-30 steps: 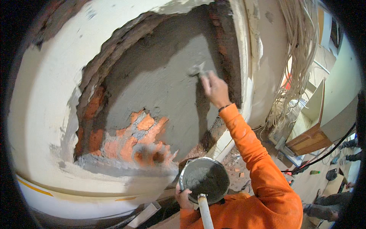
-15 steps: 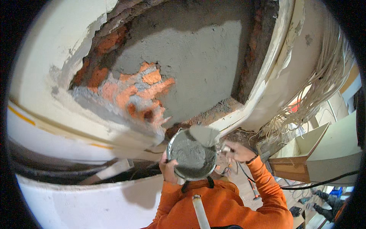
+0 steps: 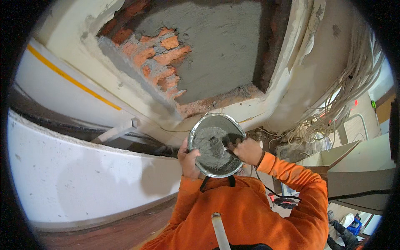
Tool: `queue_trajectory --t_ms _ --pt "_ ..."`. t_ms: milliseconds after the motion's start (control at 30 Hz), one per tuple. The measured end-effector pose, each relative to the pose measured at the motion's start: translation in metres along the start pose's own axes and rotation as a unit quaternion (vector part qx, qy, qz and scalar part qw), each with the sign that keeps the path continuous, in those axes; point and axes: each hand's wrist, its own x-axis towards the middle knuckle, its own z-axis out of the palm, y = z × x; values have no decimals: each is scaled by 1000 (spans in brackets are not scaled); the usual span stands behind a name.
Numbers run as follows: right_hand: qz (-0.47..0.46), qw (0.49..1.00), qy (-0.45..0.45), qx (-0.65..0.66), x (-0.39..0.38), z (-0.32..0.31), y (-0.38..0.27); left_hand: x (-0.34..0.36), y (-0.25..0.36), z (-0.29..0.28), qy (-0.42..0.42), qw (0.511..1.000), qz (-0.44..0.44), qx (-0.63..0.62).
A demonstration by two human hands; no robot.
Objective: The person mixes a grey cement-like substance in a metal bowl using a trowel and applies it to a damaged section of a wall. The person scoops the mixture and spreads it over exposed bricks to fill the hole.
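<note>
My left hand (image 3: 188,160) grips the left side of a metal bucket (image 3: 238,126) holding grey mortar (image 3: 209,139). My right hand (image 3: 246,151) is closed on a trowel (image 3: 225,151) dipped into the mortar, its blade mostly buried or hidden. Above the bucket is a wall recess, largely coated in grey mortar (image 3: 221,46), with rough orange brick (image 3: 168,56) exposed on its left. Both forearms wear orange sleeves.
Loose pale cables (image 3: 333,112) hang at the right beside an open pale cabinet (image 3: 358,154), with a black cable crossing below. A long white ledge (image 3: 75,175) runs along the left, with a bracket (image 3: 112,133) behind it. A co-worker's legs (image 3: 341,235) show at lower right.
My right hand has come down from the plastered recess to the bucket, bringing the trowel into the mortar. The view has shifted, so the recess sits higher in the picture.
</note>
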Motion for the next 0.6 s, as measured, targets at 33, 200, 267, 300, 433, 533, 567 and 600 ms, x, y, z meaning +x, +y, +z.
queue_trajectory --t_ms 33,200,267,300,433,533,567,600 --pt "1 1000 5 -8 -1 1 -2 -5 -1 -1 13 1000 3 1" --pt "-45 999 -8 8 -16 21 -15 -29 -10 -2 -9 1000 0 5" --pt "-44 997 -20 61 -18 41 -21 -37 -14 -3 -25 1000 -3 -2" --pt "-42 995 -26 88 -20 49 -25 -41 -16 -6 -22 1000 0 12" --pt "30 983 -22 179 -28 53 -34 -44 -31 -26 -2 999 11 39" --pt "84 968 1 236 -44 42 -40 -45 -33 -39 15 998 18 61" --pt "103 962 24 251 -50 43 -39 -45 -27 -33 12 997 20 69" --pt "118 955 44 268 -58 46 -41 -49 -23 -32 15 997 19 78"
